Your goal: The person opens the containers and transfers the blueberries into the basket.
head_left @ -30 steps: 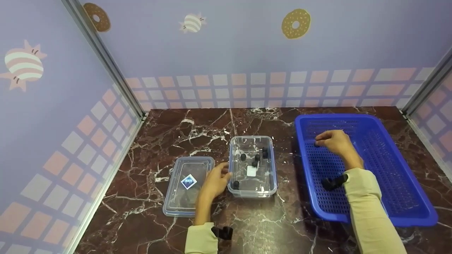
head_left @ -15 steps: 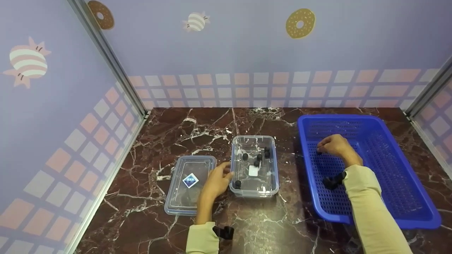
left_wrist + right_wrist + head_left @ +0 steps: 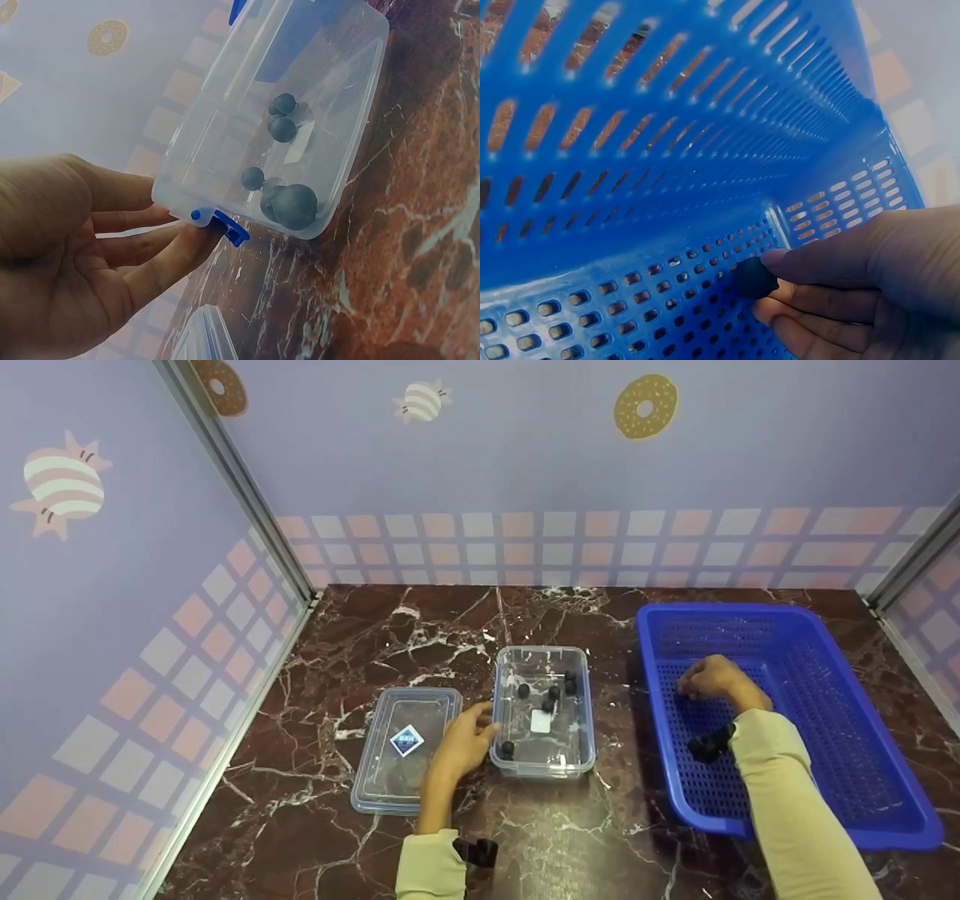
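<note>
In the head view, my left hand [image 3: 461, 746] is at the left side of a clear plastic container [image 3: 540, 770], which holds several small dark balls [image 3: 523, 691]. The left wrist view has the fingers almost straight, touching the container's corner and its blue clip [image 3: 231, 228]. Over on the right, my right hand [image 3: 712, 679] reaches down inside a blue perforated basket [image 3: 885, 836]. Thumb and fingers pinch one dark ball [image 3: 754, 279] close above the basket's slotted floor, near a side wall, in the right wrist view.
A clear lid [image 3: 375, 780] with a blue-and-white diamond sticker [image 3: 406, 740] lies left of the container. The dark marbled table [image 3: 570, 847] is bounded by patterned walls [image 3: 465, 457] at the back and sides. The basket stands near the right wall.
My right hand has lowered deeper into the basket and nearer to me, with the dark ball. The left hand stays at the container. The head view has shifted slightly.
</note>
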{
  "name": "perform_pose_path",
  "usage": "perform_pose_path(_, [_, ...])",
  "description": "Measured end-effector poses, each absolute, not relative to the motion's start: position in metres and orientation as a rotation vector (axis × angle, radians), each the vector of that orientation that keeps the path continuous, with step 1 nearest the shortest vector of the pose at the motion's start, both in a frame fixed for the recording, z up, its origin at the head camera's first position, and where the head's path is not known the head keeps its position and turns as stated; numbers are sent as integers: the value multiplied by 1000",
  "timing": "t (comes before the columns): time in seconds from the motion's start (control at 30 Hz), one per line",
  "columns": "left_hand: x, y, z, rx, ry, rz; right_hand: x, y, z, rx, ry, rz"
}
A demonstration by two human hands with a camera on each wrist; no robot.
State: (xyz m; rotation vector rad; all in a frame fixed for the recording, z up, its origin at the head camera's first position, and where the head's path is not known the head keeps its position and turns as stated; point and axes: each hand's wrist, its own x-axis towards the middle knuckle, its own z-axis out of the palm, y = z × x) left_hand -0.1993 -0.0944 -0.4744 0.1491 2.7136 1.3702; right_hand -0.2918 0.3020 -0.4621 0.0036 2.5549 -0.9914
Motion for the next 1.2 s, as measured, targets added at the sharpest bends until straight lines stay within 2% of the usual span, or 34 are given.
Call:
perform_pose_path(0.8, [-200,-95,-476,156,2727,1365,-290,302,-461,29,2526,-1028])
perform_pose_path(1.2, [-200,-94,-476,144,2711,1375,-289,298,-433,-30,2737,-959])
